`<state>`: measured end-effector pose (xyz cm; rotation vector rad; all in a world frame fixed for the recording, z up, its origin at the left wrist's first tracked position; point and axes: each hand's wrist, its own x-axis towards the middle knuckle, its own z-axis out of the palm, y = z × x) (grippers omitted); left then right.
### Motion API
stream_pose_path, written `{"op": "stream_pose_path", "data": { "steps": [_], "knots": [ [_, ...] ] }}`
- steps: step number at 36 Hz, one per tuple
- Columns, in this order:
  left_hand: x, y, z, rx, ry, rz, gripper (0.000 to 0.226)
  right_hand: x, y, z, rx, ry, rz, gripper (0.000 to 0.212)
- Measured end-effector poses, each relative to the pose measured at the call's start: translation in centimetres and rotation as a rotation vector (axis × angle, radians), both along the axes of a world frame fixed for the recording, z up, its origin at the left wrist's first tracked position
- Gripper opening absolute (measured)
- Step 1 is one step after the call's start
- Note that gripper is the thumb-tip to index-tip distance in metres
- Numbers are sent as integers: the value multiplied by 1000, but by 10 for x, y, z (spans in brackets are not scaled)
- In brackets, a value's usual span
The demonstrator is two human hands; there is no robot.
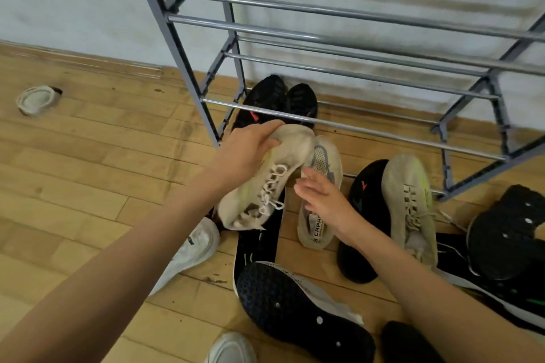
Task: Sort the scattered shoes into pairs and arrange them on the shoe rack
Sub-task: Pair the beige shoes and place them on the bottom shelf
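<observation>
My left hand grips a beige laced sneaker by its toe and holds it off the floor in front of the grey metal shoe rack. My right hand hovers with relaxed fingers over a beige shoe lying sole-up on the floor. Another beige sneaker with a yellow-green stripe lies to the right, beside a black insole. A pair of black shoes sits under the rack's lowest bar.
Black shoes lie sole-up at the bottom and at the right. A white shoe lies under my left forearm, another white one at the bottom edge. A lone beige shoe rests far left on the wooden floor.
</observation>
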<state>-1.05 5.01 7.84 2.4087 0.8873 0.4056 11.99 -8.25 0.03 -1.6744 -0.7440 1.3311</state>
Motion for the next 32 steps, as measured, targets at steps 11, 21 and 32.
{"op": "stream_pose_path", "data": {
  "steps": [11, 21, 32],
  "knots": [
    [14, -25, -50, -799, -257, 199, 27, 20, -23, -18, -117, 46, -156, 25],
    [4, -68, -115, -860, 222, 257, 41, 42, -54, -19, -237, -220, -233, 41],
    [-16, -82, -119, -1106, 251, 292, 60, 88, -144, -22, -574, -903, -207, 62]
  ]
}}
